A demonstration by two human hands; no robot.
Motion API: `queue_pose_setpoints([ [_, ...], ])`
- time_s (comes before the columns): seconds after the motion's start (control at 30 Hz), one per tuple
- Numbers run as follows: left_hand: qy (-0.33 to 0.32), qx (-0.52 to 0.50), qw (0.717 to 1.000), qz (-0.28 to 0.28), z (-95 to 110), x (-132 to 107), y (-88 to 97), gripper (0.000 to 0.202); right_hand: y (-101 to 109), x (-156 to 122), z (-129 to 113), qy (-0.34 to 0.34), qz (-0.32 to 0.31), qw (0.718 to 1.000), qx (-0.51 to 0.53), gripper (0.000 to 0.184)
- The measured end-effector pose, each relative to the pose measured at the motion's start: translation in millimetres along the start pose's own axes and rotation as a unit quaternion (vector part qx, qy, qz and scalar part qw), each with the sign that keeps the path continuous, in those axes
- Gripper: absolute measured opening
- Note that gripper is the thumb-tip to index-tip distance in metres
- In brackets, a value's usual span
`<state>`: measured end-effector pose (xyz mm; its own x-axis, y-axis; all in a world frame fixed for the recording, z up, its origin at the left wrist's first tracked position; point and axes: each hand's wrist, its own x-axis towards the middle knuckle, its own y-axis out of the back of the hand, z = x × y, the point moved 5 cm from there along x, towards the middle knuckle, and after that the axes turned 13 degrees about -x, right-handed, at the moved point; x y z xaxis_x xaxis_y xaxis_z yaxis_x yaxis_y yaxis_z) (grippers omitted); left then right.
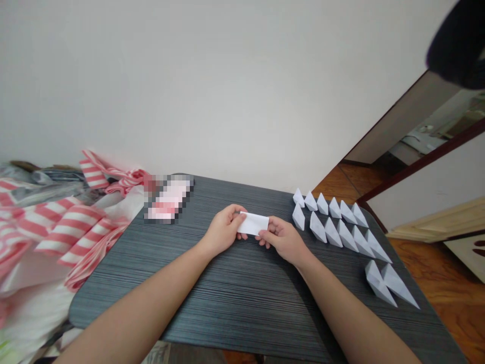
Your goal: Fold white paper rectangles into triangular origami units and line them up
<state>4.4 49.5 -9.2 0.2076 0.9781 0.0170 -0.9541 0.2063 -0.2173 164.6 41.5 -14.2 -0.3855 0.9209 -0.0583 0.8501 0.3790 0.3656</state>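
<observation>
A small folded piece of white paper [253, 224] is held level above the dark table, roughly at its middle. My left hand [226, 227] pinches its left end, thumb on top and fingers beneath. At the right end, my right hand [282, 237] grips it the same way. The paper looks like a flat rectangle with straight edges; its underside is hidden. To the right of my hands, folded white paper pieces with pointed ends [318, 227] stand in two rows. Two more such pieces [380, 284] sit closer to me, near the right edge.
The dark wood-grained table [227, 303] stands against a pale wall [227, 91]. A blurred-out pink and white rectangular item [168, 199] lies at its back left. Red-and-white striped cloth [81, 230] is heaped beside the left edge. Wooden floor [435, 273] shows on the right.
</observation>
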Motion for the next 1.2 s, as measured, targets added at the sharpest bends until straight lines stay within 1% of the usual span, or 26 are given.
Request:
queue_pose_setpoints([
  [0.17, -0.004, 0.003, 1.0, 0.009, 0, 0, 1.1, 0.027, 2, 1, 5, 0.002, -0.01, 1.0, -0.003, 0.023],
  [0.3, -0.008, 0.006, 1.0, 0.015, -1, 0, 1.8, 0.026, 3, 1, 7, -0.002, -0.025, 0.999, -0.026, 0.029],
  [0.43, -0.008, 0.012, 1.0, 0.009, -1, 0, 1.4, 0.026, 4, 0, 6, -0.013, -0.014, 1.0, -0.013, 0.023],
  [0.77, 0.0, 0.003, 1.0, 0.005, -4, 0, 2.0, 0.027, 3, 1, 3, -0.011, 0.0, 1.0, 0.0, 0.019],
  [0.83, -0.012, 0.028, 0.999, 0.013, -2, 0, 3.4, 0.027, 2, 1, 4, -0.012, -0.002, 1.0, -0.004, 0.019],
  [0.9, -0.051, 0.081, 0.995, 0.029, 5, -1, 4.9, 0.025, 1, 1, 4, -0.015, -0.005, 1.0, -0.015, 0.019],
  [0.97, -0.099, 0.147, 0.984, 0.034, 14, -3, 3.7, 0.023, 0, 0, 3, -0.015, -0.012, 0.999, -0.035, 0.02],
  [1.07, -0.134, 0.216, 0.967, -0.01, 21, -6, -4.4, 0.021, -4, -2, 0, -0.008, -0.033, 0.996, -0.078, 0.021],
  [1.13, -0.137, 0.237, 0.961, -0.043, 21, -7, -9.2, 0.022, -6, -3, -4, -0.002, -0.047, 0.993, -0.105, 0.022],
  [1.2, -0.127, 0.252, 0.958, -0.059, 19, -7, -10.9, 0.023, -7, -4, -6, 0.001, -0.057, 0.991, -0.12, 0.021],
])
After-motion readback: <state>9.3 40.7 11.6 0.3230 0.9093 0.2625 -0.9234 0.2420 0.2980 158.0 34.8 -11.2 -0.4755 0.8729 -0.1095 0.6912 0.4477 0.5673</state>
